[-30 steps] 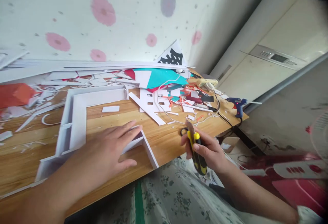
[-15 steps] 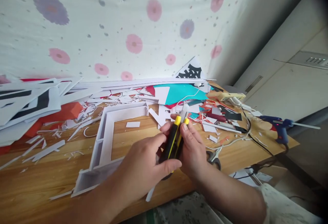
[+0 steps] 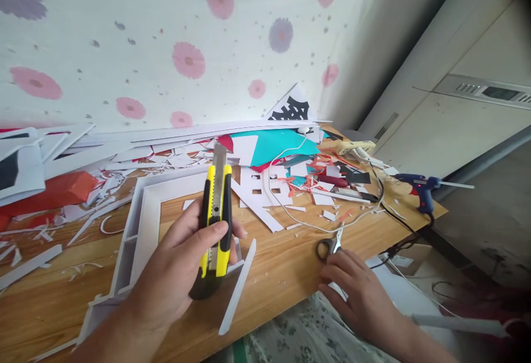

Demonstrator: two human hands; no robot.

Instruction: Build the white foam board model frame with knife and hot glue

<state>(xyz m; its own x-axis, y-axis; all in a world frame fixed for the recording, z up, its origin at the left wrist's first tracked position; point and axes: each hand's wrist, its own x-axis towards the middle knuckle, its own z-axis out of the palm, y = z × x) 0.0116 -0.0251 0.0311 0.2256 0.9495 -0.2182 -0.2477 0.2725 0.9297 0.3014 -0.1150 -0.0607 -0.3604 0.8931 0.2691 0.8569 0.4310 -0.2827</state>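
My left hand (image 3: 174, 263) is wrapped round a yellow and black utility knife (image 3: 215, 224), held upright over the table with its blade extended at the top. The thumb presses on the knife's front. By the table's front edge, my right hand (image 3: 359, 285) is lowered beside black-handled scissors (image 3: 329, 245), fingers loosely bent and thumb apart. Its fingertips overlap part of the handles; whether they touch is unclear. Behind my left hand stands a white angular frame (image 3: 139, 213) with raised walls, partly hidden. A narrow white strip (image 3: 238, 291) lies right of the knife.
A blue glue gun (image 3: 423, 188) stands at the table's right end, near a power strip (image 3: 357, 147) and cables. Paper scraps, a turquoise sheet (image 3: 277, 147) and a white piece with square holes (image 3: 265, 186) lie at the back. An orange block (image 3: 74, 188) is at left.
My hands have separated. The knife stays in my left hand, now turned more upright, while my right hand has let go and moved down right beside the scissors. The view has shifted right.
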